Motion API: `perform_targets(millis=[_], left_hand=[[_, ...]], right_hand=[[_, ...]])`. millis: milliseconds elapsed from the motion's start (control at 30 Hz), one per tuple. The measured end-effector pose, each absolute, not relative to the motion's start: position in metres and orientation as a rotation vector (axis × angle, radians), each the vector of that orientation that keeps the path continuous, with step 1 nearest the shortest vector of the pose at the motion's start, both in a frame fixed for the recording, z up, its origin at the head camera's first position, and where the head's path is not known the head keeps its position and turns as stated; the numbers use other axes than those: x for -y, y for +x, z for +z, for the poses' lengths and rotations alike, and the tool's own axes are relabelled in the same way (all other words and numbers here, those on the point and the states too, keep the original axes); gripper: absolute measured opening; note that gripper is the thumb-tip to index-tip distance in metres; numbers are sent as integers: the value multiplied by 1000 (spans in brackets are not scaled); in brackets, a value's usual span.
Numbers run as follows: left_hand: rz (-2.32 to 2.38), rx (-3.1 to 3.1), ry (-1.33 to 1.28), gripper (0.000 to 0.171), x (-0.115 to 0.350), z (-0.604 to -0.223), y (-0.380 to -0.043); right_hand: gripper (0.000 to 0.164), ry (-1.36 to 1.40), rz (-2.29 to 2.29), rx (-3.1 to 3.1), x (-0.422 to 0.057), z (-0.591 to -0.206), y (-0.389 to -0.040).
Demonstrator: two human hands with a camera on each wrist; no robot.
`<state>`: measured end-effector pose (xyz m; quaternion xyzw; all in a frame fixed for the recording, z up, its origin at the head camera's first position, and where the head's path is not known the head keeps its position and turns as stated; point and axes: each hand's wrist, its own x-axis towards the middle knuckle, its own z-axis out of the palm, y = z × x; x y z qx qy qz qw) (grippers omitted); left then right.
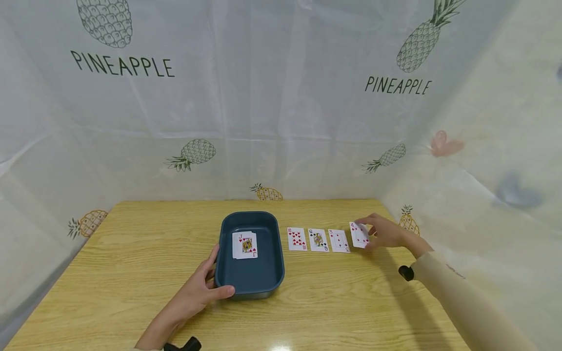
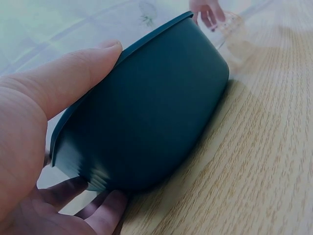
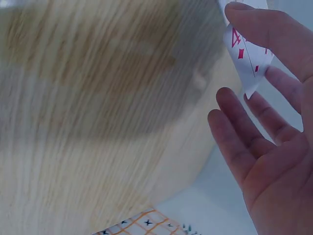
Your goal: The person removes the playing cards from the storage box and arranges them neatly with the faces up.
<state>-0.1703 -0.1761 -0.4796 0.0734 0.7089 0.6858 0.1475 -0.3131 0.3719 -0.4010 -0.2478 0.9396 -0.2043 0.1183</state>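
My left hand (image 1: 196,291) holds the near-left corner of a dark blue tray (image 1: 252,279). In the left wrist view its thumb lies along the rim and the other fingers curl round the lower side. Inside the tray sits a small stack of playing cards (image 1: 245,245), a red jack on top. At the right end of a card row, my right hand (image 1: 386,232) pinches a four of diamonds (image 1: 359,235) by its edge, tilted up. The right wrist view shows the thumb over this playing card (image 3: 247,56), with the other fingers loosely spread.
Between the tray and my right hand lie a red ten (image 1: 296,239), a queen (image 1: 318,240) and a red three (image 1: 339,241), face up in a row. The wooden table (image 1: 145,253) meets a pineapple-print curtain (image 1: 307,165) at the back and sides.
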Motion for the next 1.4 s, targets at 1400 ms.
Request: perform_targets(millis=[1400], left_hand=[[1991, -2028, 236, 116, 176, -482, -173]], right_hand=[[81, -620, -332, -2712, -365, -419, -324]])
